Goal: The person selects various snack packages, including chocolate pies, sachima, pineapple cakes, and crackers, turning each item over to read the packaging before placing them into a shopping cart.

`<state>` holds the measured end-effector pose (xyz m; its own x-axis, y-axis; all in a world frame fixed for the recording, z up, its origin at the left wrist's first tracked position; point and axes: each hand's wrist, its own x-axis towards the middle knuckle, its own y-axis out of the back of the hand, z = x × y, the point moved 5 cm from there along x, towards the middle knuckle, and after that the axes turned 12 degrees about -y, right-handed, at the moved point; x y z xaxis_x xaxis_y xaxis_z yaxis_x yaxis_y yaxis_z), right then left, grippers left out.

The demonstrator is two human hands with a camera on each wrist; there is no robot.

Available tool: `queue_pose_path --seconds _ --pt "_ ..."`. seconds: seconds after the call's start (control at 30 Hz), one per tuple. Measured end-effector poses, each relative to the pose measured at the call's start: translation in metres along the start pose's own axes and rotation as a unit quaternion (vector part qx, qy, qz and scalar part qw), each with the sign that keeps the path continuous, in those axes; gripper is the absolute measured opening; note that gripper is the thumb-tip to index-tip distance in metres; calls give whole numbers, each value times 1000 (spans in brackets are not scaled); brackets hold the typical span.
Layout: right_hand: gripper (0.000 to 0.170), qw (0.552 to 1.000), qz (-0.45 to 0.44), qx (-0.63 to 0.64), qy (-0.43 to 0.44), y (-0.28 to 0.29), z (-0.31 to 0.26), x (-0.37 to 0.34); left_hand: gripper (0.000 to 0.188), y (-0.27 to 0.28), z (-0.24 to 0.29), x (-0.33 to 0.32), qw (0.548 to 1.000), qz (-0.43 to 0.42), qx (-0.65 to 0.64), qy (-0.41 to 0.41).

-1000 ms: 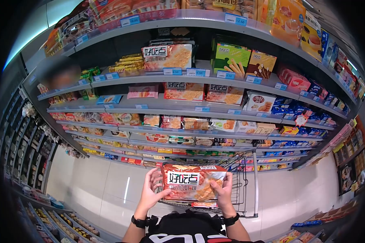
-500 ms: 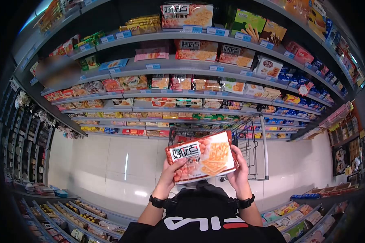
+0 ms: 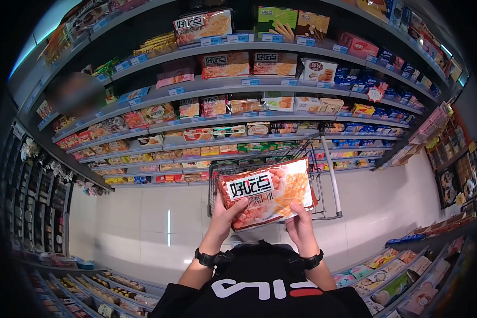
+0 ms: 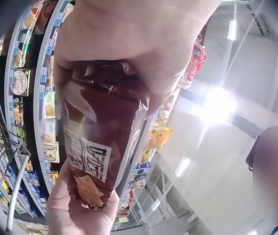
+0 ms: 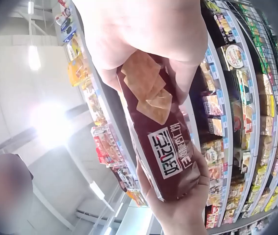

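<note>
A large packet of crackers [image 3: 273, 193], wrapped in brown-red and white with crackers and nuts printed on its front, is held at chest height with that front turned up. My left hand [image 3: 222, 217] grips its left end, thumb laid over the front. At the lower right my right hand [image 3: 302, 230] grips it, the thumb pressing on the printed crackers. Both wrist views show the packet's dark brown side [image 4: 104, 132], with the left hand [image 4: 134, 34] and right hand [image 5: 144, 29] round opposite ends. The fingers beneath the packet are hidden in the head view.
Behind the packet stands a wire shopping cart [image 3: 318, 175] with a grey handle bar [image 3: 331, 180]. Shelves of packaged biscuits [image 3: 225, 66] with blue price tags rise in front. More low shelves [image 3: 106, 283] lie at both sides behind me, with pale tiled floor [image 3: 153, 217] between.
The packet has tipped back so its front faces up, and its right end has dropped from a raised slant. The right thumb has come back onto the front. The shelves have shifted in view.
</note>
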<state>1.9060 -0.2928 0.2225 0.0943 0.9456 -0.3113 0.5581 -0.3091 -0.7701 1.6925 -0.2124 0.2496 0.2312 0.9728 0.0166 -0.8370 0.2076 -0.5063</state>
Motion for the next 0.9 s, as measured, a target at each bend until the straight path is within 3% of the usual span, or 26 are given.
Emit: queue_pose_path --seconds 0.13,0.2,0.27,0.4,0.5,0.57,0.73,0.77,0.83,0.87,0.9 --pt "61 999 35 21 30 28 -31 -23 74 -45 -25 -23 998 -12 -17 51" --pt "61 998 49 11 34 43 -49 -39 72 -72 -39 -33 995 -55 79 40" --pt "62 997 61 -28 48 58 -67 -58 72 -95 -56 -40 994 -63 75 39" --pt "65 996 53 36 57 101 -86 -91 66 -147 -83 -61 996 -71 44 40" --pt "62 995 -3 99 31 120 -95 -108 65 -180 -103 -74 995 -80 64 20" --pt "56 996 63 65 -8 143 -100 -119 65 -197 -117 -85 993 -91 63 26" --pt "51 993 99 63 15 184 -117 -144 73 -226 -157 -99 990 -120 49 59" --pt "52 993 101 50 36 186 -122 -148 73 -232 -159 -102 991 -121 42 49" --pt "54 989 116 29 89 187 -135 -157 80 -236 -157 -109 976 -107 187 1" --pt "54 985 121 18 123 178 -143 -165 80 -237 -161 -113 977 -106 185 -5" --pt "54 985 116 15 123 177 -146 -166 87 -236 -156 -115 938 -85 318 -110"
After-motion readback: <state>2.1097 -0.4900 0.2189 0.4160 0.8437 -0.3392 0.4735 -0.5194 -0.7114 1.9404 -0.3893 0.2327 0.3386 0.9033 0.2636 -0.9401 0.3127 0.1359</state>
